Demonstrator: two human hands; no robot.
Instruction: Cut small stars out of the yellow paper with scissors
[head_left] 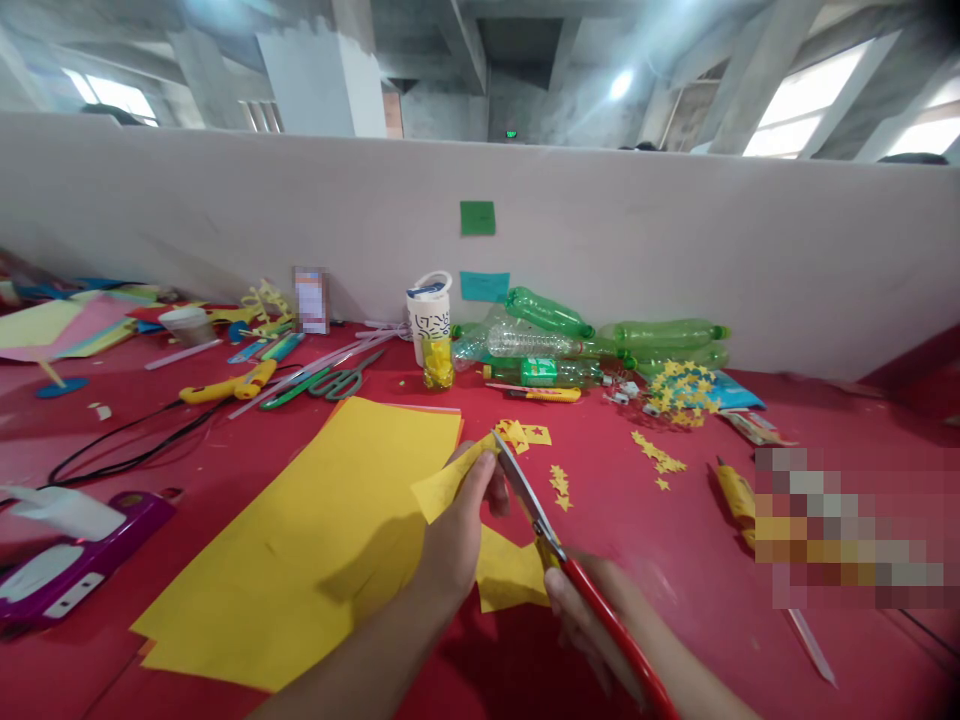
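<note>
My left hand (457, 530) pinches a small strip of yellow paper (442, 490) between thumb and fingers. In my right hand (592, 610) are red-handled scissors (600, 600), their blades angled up and left to the edge of that strip. Below the hands lies a larger yellow offcut (514, 580), partly hidden by them. A stack of yellow sheets (300, 540) spreads out on the left. Beyond the scissor tips are paper scraps with star-shaped holes (536, 434), and small cut yellow stars (559, 487) lie nearby.
Green plastic bottles (555, 372), a white patterned cup (429, 330) and a yellow box cutter (551, 394) sit along the back. Grey scissors (345, 380) and a yellow glue gun (229, 385) lie left, near a purple power strip (112, 545). More stars (660, 460) lie right.
</note>
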